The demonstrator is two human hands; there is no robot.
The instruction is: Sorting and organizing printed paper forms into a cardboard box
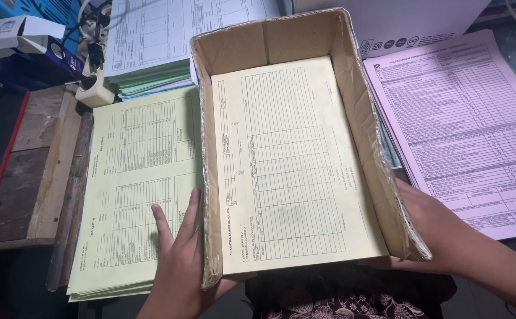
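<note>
Holding the box (pixel 376 195) between both hands, I'm pressing my left hand (pixel 181 260) flat, fingers (pixel 194 207) spread, against its left wall; my right hand (pixel 441 227) is cupping the right wall. Its long axis is running away from me, forms (pixel 293 159) inside.

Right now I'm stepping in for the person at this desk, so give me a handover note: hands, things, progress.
Left hand: on the left wall of the cardboard box, fingers spread over the yellow forms stack.
Right hand: against the box's right wall.
Done: a yellow form pad lies flat inside the box.
Left: the outside stack and the pink forms are not boxed.
</note>
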